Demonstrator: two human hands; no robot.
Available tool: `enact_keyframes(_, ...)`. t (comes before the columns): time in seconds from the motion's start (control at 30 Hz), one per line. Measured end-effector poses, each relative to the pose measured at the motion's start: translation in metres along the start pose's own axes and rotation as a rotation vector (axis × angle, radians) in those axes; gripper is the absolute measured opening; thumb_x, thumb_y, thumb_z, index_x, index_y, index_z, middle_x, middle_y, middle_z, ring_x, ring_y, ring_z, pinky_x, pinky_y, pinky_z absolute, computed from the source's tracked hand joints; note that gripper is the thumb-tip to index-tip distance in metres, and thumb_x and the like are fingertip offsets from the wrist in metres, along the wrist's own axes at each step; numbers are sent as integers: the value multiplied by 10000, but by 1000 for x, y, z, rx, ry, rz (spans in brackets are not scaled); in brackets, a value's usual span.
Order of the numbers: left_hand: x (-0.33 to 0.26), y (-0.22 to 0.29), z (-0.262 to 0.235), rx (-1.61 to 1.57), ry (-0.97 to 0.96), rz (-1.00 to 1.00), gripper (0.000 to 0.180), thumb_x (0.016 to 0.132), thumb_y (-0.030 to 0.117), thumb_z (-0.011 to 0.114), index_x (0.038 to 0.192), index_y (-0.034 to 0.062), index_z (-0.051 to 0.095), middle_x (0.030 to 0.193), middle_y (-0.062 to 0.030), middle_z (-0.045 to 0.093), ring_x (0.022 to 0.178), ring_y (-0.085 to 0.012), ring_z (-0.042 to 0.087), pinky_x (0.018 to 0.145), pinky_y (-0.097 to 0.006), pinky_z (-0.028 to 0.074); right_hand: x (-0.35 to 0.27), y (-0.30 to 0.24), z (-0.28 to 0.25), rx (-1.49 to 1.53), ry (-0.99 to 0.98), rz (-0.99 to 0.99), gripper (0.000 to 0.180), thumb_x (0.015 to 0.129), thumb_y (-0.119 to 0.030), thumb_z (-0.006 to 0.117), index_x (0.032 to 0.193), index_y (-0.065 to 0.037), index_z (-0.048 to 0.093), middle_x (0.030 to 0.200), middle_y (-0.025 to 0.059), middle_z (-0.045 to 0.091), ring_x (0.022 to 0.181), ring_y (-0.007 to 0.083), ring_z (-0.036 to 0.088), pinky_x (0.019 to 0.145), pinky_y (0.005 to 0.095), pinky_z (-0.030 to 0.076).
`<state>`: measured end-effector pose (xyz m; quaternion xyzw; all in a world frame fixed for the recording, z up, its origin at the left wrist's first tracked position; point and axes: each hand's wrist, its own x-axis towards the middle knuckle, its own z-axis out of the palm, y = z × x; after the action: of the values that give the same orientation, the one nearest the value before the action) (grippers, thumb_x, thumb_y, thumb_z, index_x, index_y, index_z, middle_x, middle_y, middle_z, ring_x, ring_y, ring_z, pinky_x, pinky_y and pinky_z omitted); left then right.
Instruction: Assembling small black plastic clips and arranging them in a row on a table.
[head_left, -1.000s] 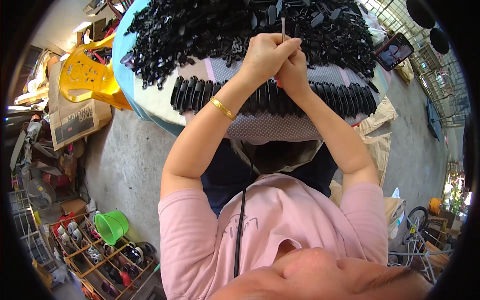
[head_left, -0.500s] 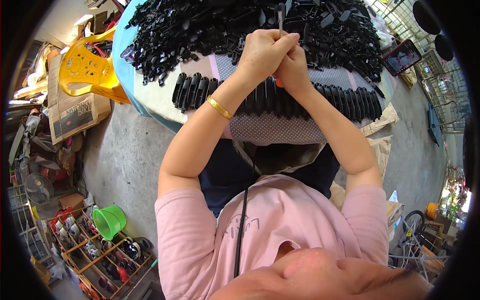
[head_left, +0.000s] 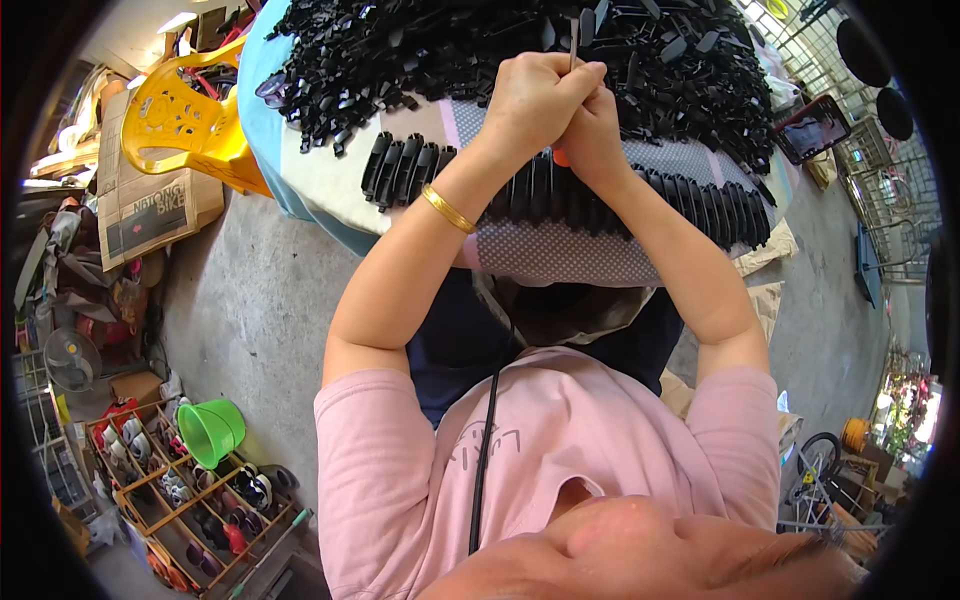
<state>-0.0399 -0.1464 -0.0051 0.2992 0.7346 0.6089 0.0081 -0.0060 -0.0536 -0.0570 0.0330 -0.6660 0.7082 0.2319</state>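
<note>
We see the left hand (head_left: 535, 98) and right hand (head_left: 590, 135) clasped together around a thin black plastic strip (head_left: 574, 35), above the row of black parts (head_left: 560, 195).

A single head-worn fisheye view looks steeply down past the person's chest at the left hand (head_left: 535, 100) and right hand (head_left: 590, 135), close, clasped together over the table (head_left: 330, 190). Beyond the hands lie black parts (head_left: 420, 50); floor spreads left.

**Black parts, pale cloth**

The plastic parts (head_left: 480, 40) are black on a desk (head_left: 300, 170) covered in light blue. A dotted grey cloth (head_left: 560, 250) lies there. The bracelet (head_left: 447, 209) is gold, the chair (head_left: 185, 120) yellow, the shirt (head_left: 560, 450) pink, the bucket (head_left: 212, 430) green.
</note>
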Motion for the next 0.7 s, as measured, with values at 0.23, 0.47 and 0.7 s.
enact_keyframes(0.23,1,8,-23,-40,-86,-170,324,807,297,625,771,-20,675,597,-40,611,568,-74,559,519,-216,444,3,-20,23,-24,-82,45,220,904,-131,461,712,-40,519,537,-4,504,419,64,472,365,197,342)
enact_keyframes(0.47,-6,-7,-22,-5,24,13,333,796,301,599,768,-22,676,598,-137,626,493,-188,614,464,-279,479,-4,-21,39,-30,-29,-120,234,898,-111,454,685,-34,515,527,-5,498,412,62,467,357,195,338)
enact_keyframes(0.7,-3,-9,-35,-80,-54,-175,322,814,302,618,782,-11,686,630,-49,627,553,-72,550,496,-221,444,5,-16,40,24,-91,66,204,894,-129,471,719,-34,516,541,-4,498,410,64,461,362,194,340)
